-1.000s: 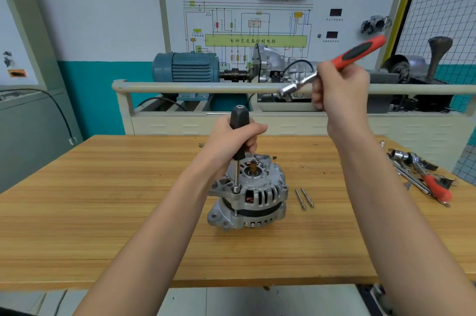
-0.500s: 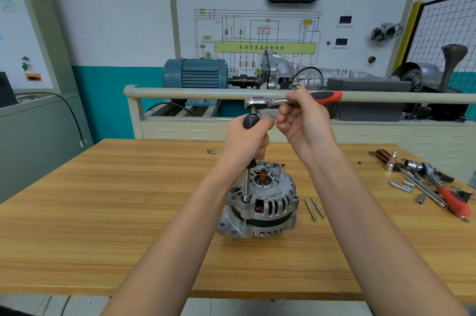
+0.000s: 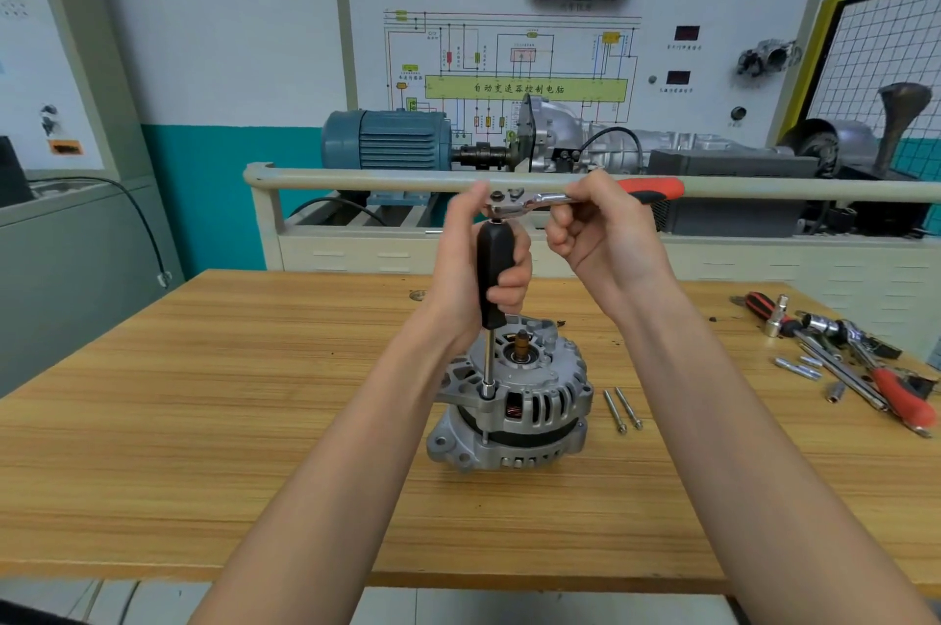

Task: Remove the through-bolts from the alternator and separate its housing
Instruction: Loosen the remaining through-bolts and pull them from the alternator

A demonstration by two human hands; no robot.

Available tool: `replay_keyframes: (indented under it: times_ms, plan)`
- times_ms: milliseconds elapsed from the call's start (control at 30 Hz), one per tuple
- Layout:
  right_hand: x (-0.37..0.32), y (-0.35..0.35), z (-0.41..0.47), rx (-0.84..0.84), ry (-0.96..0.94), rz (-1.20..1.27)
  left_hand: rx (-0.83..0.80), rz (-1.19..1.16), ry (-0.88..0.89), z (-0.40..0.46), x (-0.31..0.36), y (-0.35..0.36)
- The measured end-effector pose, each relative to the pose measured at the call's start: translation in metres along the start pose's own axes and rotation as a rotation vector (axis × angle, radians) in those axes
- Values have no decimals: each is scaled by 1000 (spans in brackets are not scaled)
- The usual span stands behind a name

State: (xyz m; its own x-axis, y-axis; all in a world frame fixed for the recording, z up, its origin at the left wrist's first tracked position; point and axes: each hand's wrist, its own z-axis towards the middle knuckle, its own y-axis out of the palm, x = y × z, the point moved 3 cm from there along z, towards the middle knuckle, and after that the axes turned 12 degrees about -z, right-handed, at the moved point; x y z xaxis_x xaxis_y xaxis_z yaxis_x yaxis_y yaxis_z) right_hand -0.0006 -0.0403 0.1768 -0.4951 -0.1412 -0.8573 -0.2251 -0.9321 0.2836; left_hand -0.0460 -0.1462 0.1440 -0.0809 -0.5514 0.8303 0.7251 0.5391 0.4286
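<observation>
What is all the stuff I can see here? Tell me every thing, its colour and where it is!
alternator: one, silver, upright mid-table
socket driver: one, black handle, standing on the alternator's left bolt
ratchet: one, silver with red-black handle, sitting on the driver's top
loose through-bolts: two, silver, on the table right of the alternator
tool pile: several, silver and red, table's right end
table: one, wooden
electric motor: one, blue, behind the rail
wiring board: one, white, on the back wall
left hand: grips the driver handle
right hand: holds the ratchet handle
</observation>
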Motion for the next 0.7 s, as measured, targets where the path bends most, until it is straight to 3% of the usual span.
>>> replay_keyframes:
  times_ms: [467, 700]
  plan:
    - [-1, 3, 1, 78, 140, 14, 65, 108, -155, 7, 14, 4]
    - [-1, 1, -7, 157, 43, -46, 94, 96, -169, 9, 15, 7]
